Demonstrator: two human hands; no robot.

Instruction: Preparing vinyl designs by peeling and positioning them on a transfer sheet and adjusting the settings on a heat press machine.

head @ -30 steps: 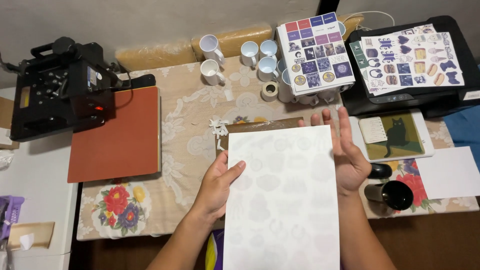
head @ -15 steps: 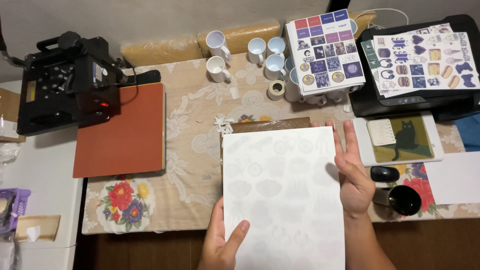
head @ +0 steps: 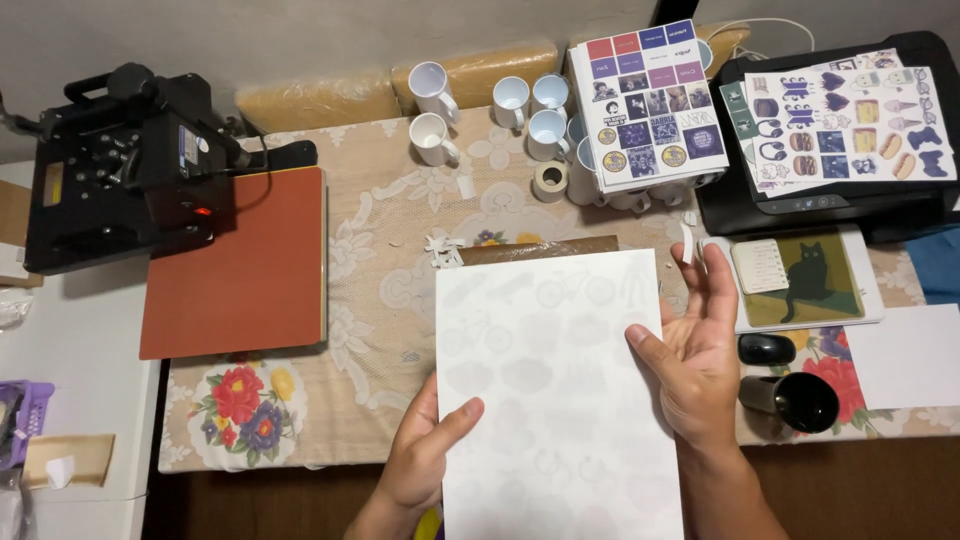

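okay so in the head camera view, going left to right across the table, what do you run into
Black heat press → orange-red press pad → left hand → white sheet → right hand → black mouse → black printer.

Your left hand: bare, no glove, no ring or band that shows; thumb and part of the palm in view, fingers hidden. Your left forearm: bare, no sleeve to the picture's lower edge. Your right hand: bare, palm and all five digits in view, no ring, no glove; nails too small to tell. Your right forearm: bare, no sleeve, watch or strap at the wrist.
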